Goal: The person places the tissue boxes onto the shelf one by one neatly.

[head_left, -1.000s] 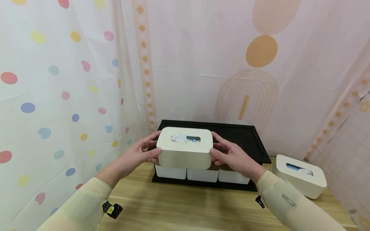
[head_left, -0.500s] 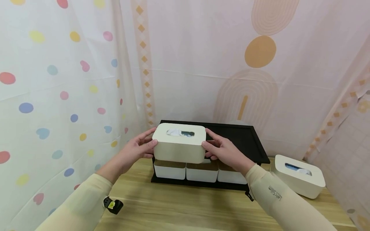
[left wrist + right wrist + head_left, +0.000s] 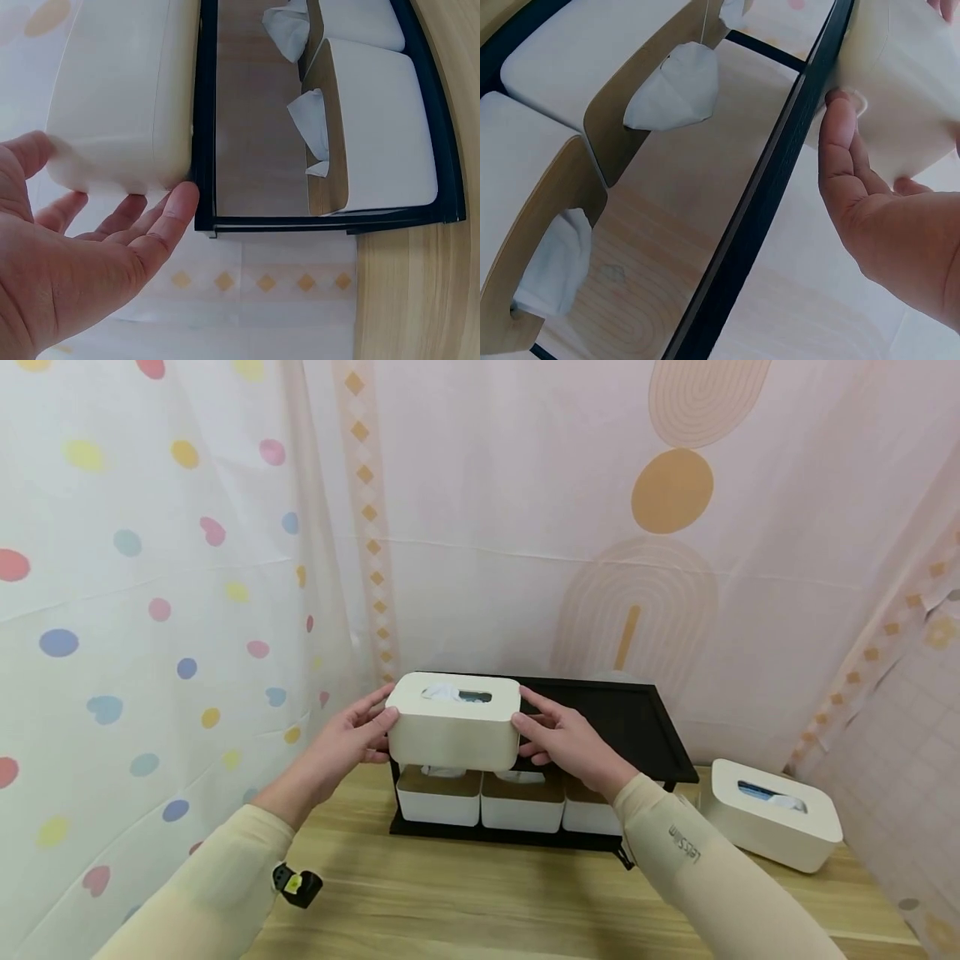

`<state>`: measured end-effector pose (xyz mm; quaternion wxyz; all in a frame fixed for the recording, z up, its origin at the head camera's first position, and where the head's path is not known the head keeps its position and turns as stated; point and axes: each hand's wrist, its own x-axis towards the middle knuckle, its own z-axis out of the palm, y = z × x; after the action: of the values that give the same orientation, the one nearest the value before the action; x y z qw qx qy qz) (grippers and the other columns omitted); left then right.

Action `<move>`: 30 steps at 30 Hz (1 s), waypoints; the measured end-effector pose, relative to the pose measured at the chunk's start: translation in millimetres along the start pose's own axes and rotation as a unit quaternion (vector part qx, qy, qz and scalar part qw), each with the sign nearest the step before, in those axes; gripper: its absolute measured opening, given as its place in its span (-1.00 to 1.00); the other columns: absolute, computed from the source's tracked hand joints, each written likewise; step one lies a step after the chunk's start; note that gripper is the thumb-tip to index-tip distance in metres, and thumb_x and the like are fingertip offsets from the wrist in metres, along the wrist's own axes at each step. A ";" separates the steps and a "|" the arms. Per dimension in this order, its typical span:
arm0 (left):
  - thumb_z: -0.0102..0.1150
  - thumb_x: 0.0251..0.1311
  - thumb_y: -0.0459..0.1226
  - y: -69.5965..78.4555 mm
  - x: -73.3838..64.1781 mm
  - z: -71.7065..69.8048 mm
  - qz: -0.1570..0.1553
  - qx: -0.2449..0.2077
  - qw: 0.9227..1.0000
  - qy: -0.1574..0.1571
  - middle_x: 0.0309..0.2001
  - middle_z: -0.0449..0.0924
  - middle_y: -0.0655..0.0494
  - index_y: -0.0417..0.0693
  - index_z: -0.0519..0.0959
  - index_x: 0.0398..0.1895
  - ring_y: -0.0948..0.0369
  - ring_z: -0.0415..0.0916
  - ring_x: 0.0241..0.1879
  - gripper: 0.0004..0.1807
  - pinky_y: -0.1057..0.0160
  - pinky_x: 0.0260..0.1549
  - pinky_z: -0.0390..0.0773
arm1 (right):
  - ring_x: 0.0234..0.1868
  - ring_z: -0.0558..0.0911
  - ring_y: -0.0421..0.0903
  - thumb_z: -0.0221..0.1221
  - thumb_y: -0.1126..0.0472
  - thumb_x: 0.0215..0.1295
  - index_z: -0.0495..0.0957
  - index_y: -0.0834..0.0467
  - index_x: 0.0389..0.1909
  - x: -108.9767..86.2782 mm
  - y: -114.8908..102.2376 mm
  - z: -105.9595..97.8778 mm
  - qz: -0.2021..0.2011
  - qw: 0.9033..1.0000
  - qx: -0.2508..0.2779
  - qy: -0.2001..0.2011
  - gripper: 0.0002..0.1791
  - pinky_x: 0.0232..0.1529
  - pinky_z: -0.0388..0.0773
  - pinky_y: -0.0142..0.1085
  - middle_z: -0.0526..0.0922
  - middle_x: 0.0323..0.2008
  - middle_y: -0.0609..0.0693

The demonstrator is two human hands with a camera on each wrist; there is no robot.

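Both hands grip a cream tissue box by its two short ends, over the left part of a black shelf's top. White tissue shows in the box's oval slot. My left hand has its thumb on the front edge and its fingers along the left end; in the left wrist view the left hand touches the box's lower corner. On the opposite end, my right hand holds it the same way. Whether the box touches the shelf top cannot be told.
Below, on the lower shelf, stand white tissue boxes with wooden lids and tissues poking out. A second cream tissue box sits on the wooden table at the right. Patterned curtains hang behind and on the left.
The cream tissue box has moved left and up, away from the front of the lower boxes, with both hands holding it throughout. More of the lower boxes' lids now shows.
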<state>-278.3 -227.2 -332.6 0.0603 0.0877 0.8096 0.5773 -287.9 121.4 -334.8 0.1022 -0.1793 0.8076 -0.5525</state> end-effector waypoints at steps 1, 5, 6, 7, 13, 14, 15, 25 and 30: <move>-0.02 0.64 0.13 0.2 0.8 -0.6 -0.003 -0.001 1.000 0.003 0.66 0.20 -0.21 0.26 -0.01 0.77 0.06 0.68 0.17 -0.22 0.15 0.09 0.69 | 0.11 0.77 0.06 0.11 -0.17 0.65 0.03 -0.25 0.73 1.0 -0.1 0.5 -0.002 1.000 0.001 0.001 -0.23 0.11 0.72 -0.13 0.55 0.45 0.19; -0.09 0.67 0.14 1.3 4.2 -3.2 -0.013 -0.004 1.000 0.006 0.69 0.13 -0.18 0.23 0.00 0.77 -0.04 0.66 0.26 -0.25 0.10 0.11 0.71 | 0.11 0.78 0.07 0.13 -0.17 0.63 0.07 -0.27 0.72 4.2 -1.3 3.8 0.000 1.000 0.011 0.011 -0.24 0.08 0.73 -0.14 0.55 0.44 0.20; -0.10 0.67 0.14 1.1 5.3 -4.0 -0.013 -0.005 1.000 0.006 0.70 0.10 -0.18 0.22 0.00 0.77 -0.06 0.66 0.27 -0.25 0.11 0.10 0.71 | 0.11 0.78 0.07 0.14 -0.17 0.63 0.08 -0.28 0.72 5.1 -2.0 4.8 0.002 1.000 0.014 0.014 -0.24 0.07 0.73 -0.15 0.55 0.44 0.20; -0.11 0.67 0.14 1.0 6.6 -4.9 -0.013 -0.006 1.000 0.006 0.72 0.07 -0.17 0.21 0.01 0.77 -0.08 0.65 0.28 -0.25 0.11 0.08 0.72 | 0.11 0.78 0.07 0.15 -0.17 0.62 0.09 -0.29 0.71 6.0 -2.8 5.9 0.004 1.000 0.015 0.017 -0.24 0.06 0.73 -0.16 0.55 0.44 0.20; -0.14 0.68 0.13 -1.0 13.6 -11.5 -0.004 -0.010 1.000 0.003 0.75 -0.01 -0.12 0.19 0.00 0.77 0.03 0.68 0.19 -0.26 0.21 -0.01 0.73 | 0.08 0.80 0.06 0.18 -0.18 0.60 0.12 -0.29 0.70 12.9 -5.6 12.1 0.012 0.999 0.015 0.035 -0.23 0.02 0.75 -0.16 0.58 0.42 0.18; -0.14 0.68 0.13 -1.4 14.7 -12.2 -0.003 -0.011 1.000 0.002 0.75 -0.01 -0.10 0.19 0.01 0.77 0.07 0.69 0.18 -0.26 0.23 -0.03 0.73 | 0.08 0.81 0.05 0.18 -0.18 0.60 0.13 -0.29 0.70 13.7 -5.7 12.6 0.013 0.999 0.015 0.037 -0.23 0.02 0.75 -0.16 0.58 0.42 0.18; -0.13 0.68 0.13 -1.6 16.0 -12.7 -0.002 -0.014 1.000 0.001 0.75 -0.01 -0.08 0.19 0.01 0.77 0.09 0.68 0.17 -0.26 0.24 -0.04 0.73 | 0.07 0.81 0.05 0.18 -0.18 0.60 0.13 -0.29 0.70 14.4 -5.9 13.0 0.015 0.999 0.016 0.039 -0.24 0.02 0.75 -0.16 0.59 0.41 0.18; -0.08 0.66 0.15 -3.5 21.9 -12.7 -0.010 -0.020 1.000 0.000 0.73 0.03 -0.14 0.28 0.01 0.77 -0.24 0.45 0.41 -0.25 0.28 -0.13 0.75 | 0.11 0.77 0.03 0.16 -0.16 0.62 0.14 -0.29 0.70 22.0 -5.9 16.1 0.022 0.998 0.009 0.062 -0.26 0.08 0.74 -0.14 0.54 0.46 0.17; -0.04 0.65 0.12 -2.1 23.0 -11.6 -0.017 -0.019 1.000 0.006 0.70 0.11 -0.15 0.32 0.05 0.76 -0.20 0.48 0.39 -0.27 0.25 -0.13 0.75 | 0.13 0.76 0.06 0.16 -0.15 0.62 0.13 -0.25 0.71 23.9 -4.8 17.1 0.023 0.997 0.011 0.066 -0.25 0.10 0.74 -0.11 0.52 0.48 0.20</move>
<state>-303.2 -233.8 -330.7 0.0666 0.0694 0.8000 0.5923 -302.6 95.6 -335.8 0.0634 -0.1225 0.8106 -0.5691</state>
